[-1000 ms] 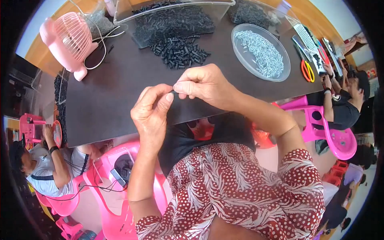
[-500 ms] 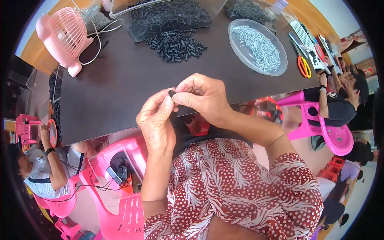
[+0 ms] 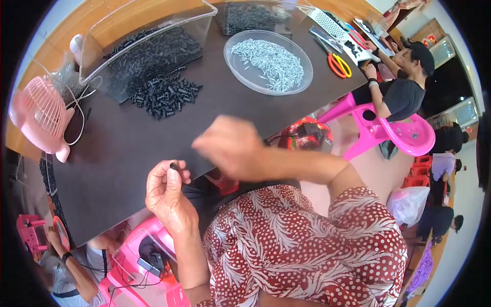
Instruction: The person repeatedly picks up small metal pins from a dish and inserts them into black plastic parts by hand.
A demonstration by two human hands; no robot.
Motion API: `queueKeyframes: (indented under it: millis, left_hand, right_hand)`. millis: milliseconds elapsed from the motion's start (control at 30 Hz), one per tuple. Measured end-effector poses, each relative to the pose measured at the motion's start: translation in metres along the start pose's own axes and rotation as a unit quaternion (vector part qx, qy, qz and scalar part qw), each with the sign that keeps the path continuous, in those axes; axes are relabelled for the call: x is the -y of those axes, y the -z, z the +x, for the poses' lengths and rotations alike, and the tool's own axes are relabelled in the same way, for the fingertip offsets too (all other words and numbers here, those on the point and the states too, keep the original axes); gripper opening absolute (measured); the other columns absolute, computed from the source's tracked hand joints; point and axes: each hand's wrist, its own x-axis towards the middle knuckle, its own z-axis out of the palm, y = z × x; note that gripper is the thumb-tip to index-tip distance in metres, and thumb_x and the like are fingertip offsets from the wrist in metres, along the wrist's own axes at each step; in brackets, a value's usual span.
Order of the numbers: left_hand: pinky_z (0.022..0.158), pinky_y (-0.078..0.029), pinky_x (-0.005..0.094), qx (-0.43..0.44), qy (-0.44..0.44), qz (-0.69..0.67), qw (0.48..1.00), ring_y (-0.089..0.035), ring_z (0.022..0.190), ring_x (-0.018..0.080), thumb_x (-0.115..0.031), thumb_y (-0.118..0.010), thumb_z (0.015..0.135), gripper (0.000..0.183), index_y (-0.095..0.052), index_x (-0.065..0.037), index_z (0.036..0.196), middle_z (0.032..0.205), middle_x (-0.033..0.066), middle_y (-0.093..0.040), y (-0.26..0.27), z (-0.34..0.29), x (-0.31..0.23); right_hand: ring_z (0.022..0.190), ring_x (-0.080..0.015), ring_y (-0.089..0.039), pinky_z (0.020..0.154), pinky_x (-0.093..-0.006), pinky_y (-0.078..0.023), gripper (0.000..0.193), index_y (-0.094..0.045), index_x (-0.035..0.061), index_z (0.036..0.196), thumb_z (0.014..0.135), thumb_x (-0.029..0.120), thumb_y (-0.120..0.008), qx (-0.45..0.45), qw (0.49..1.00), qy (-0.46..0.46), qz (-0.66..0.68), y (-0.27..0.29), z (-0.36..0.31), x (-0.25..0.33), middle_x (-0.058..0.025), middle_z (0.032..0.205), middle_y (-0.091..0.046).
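My left hand [image 3: 173, 198] pinches a small black tubular plastic part [image 3: 174, 166] between thumb and fingers, its round open end facing up, over the table's front edge. To its right, my right hand [image 3: 225, 146] is apart from it and smeared by motion, so its fingers and anything in them cannot be made out. A heap of similar black plastic parts [image 3: 166, 97] lies on the dark table [image 3: 123, 138]. Beyond my right hand is a round clear tray [image 3: 232, 69] holding a pile of small silvery metal pieces [image 3: 271, 60].
A clear bin [image 3: 197, 33] of black parts stands behind the heap. At the left is a pink fan [image 3: 41, 115] with a white cord. Scissors with orange-yellow handles [image 3: 339, 66] lie at the right, near a person in black [image 3: 404, 94] and a pink chair [image 3: 376, 128].
My hands have separated: the right has come off the black part and is moving. The left keeps the part. The whole view has swung, shifting the table's things leftward.
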Motion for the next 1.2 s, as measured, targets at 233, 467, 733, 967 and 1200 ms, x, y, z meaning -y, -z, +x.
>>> queueKeyframes:
  millis: [233, 467, 733, 967, 1200]
  left_hand:
    - [0.055, -0.044, 0.0242, 0.049, 0.043, -0.039, 0.997, -0.055, 0.061, 0.013, -0.008, -0.064, 0.082, 0.015, -0.06, 0.001, 0.094, 0.082, 0.011, -0.063, 0.003, 0.002, 0.004]
    - [0.056, -0.044, 0.0253, 0.062, 0.063, -0.019, 0.996, -0.054, 0.062, 0.014, -0.01, -0.063, 0.083, 0.017, -0.058, 0.001, 0.096, 0.081, 0.0106, -0.061, 0.004, -0.001, 0.006]
    - [0.056, -0.044, 0.0258, 0.057, 0.088, -0.036, 0.994, -0.055, 0.062, 0.0148, -0.01, -0.062, 0.084, 0.018, -0.058, 0.003, 0.096, 0.081, 0.0111, -0.06, 0.005, 0.0, 0.0]
    - [0.055, -0.046, 0.0268, 0.065, 0.099, -0.071, 0.99, -0.056, 0.062, 0.0151, -0.009, -0.062, 0.083, 0.017, -0.059, 0.003, 0.095, 0.082, 0.0122, -0.062, 0.011, 0.005, 0.003]
    - [0.056, -0.045, 0.0271, 0.089, 0.15, -0.13, 0.976, -0.054, 0.061, 0.0141, -0.008, -0.059, 0.085, 0.016, -0.059, 0.003, 0.097, 0.079, 0.0112, -0.062, 0.012, 0.004, 0.001]
  right_hand:
    - [0.073, -0.0279, -0.058, 0.065, -0.0391, -0.047, 0.009, -0.066, 0.0073, 0.083, 0.075, 0.01, -0.062, 0.033, 0.968, -0.107, -0.223, 0.071, 0.0, -0.139, -0.01, 0.074, -0.06]
    - [0.073, -0.034, -0.058, 0.061, -0.0446, -0.048, 0.007, -0.061, 0.0043, 0.065, 0.059, 0.004, -0.058, 0.195, 0.922, -0.085, -0.323, 0.06, -0.002, -0.177, -0.0146, 0.067, -0.056]
    - [0.07, -0.0352, -0.058, 0.066, -0.0429, -0.049, 0.007, -0.057, -0.001, 0.065, 0.062, 0.005, -0.056, 0.233, 0.912, -0.002, -0.338, 0.06, 0.004, -0.18, -0.0176, 0.07, -0.059]
    - [0.068, -0.0299, -0.059, 0.06, -0.0366, -0.048, 0.007, -0.056, 0.0015, 0.077, 0.076, 0.007, -0.059, 0.16, 0.967, -0.108, -0.164, 0.064, 0.024, -0.108, -0.0145, 0.07, -0.058]
    - [0.067, -0.016, -0.057, 0.06, -0.027, -0.046, 0.009, -0.06, 0.0017, 0.084, 0.076, 0.004, -0.064, 0.186, 0.952, -0.172, 0.174, 0.027, 0.041, -0.024, -0.0077, 0.073, -0.058]
